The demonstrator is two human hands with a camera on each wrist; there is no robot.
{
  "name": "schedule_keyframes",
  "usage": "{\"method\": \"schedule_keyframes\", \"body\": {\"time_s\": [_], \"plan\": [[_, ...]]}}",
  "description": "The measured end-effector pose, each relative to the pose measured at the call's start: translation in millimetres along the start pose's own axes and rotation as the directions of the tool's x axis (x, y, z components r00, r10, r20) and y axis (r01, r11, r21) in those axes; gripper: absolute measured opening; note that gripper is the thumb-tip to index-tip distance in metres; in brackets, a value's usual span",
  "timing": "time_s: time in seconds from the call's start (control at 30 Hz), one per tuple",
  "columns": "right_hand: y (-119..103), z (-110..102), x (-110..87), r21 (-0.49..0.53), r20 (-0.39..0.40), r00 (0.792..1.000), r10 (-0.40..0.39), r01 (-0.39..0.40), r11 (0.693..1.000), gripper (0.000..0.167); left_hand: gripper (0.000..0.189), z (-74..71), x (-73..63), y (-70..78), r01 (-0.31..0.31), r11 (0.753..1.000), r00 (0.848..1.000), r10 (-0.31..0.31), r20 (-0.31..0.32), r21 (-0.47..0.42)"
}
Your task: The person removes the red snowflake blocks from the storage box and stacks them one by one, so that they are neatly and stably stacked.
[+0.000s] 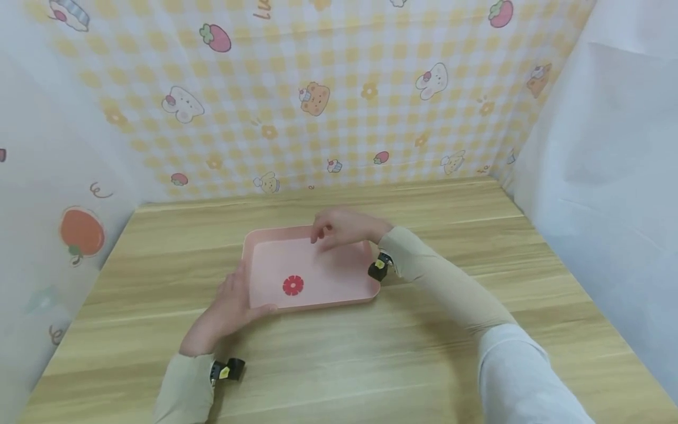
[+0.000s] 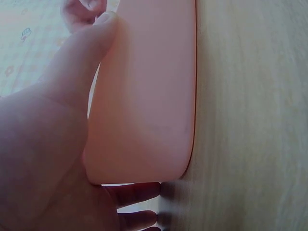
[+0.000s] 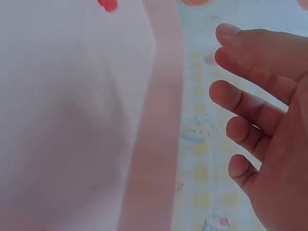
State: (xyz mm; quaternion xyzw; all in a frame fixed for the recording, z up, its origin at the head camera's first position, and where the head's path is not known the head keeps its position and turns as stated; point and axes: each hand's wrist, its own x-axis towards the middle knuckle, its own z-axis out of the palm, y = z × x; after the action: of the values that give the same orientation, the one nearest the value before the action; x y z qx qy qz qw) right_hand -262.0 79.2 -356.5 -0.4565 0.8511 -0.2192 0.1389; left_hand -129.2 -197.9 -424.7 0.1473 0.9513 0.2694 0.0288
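A shallow pink tray (image 1: 339, 301) lies on the wooden table. My left hand (image 1: 228, 309) grips its near left corner. In the left wrist view the thumb (image 2: 82, 53) runs along the rim, and the other fingers (image 2: 137, 192) lie against the short side. Inside the tray, towards the near side, is a small red flower-shaped piece (image 1: 293, 285) with a pale centre; only part of that red piece (image 3: 109, 4) shows in the right wrist view. Over the tray's far right part hovers my right hand (image 1: 341, 228), its fingers loosely bent with nothing between them.
The wood-grain table (image 1: 424, 365) extends around the tray. Behind it hangs a yellow checked cloth (image 1: 349, 118) with cartoon prints. White sheets (image 1: 609, 147) close in both sides. A small black camera sits on each wrist.
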Motion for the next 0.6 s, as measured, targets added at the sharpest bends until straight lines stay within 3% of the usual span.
{"method": "schedule_keyframes", "body": {"time_s": [0.1,0.3,0.6], "plan": [[-2.4,8.0,11.4,0.008,0.046,0.999,-0.020,0.020,1.000,0.022,0.116,-0.1,0.0,0.4,0.009,1.000,1.000,-0.009,0.007,0.001],[-5.5,29.1,31.1,0.061,0.164,0.986,0.024,-0.035,0.998,0.023,0.119,-1.5,-1.7,2.2,0.048,0.999,0.998,-0.048,0.037,0.010],[-6.4,59.8,51.9,0.019,0.215,0.975,-0.060,0.057,0.998,0.034,0.123,-3.1,-3.0,4.1,0.056,0.998,0.997,-0.058,0.044,0.038]]}}
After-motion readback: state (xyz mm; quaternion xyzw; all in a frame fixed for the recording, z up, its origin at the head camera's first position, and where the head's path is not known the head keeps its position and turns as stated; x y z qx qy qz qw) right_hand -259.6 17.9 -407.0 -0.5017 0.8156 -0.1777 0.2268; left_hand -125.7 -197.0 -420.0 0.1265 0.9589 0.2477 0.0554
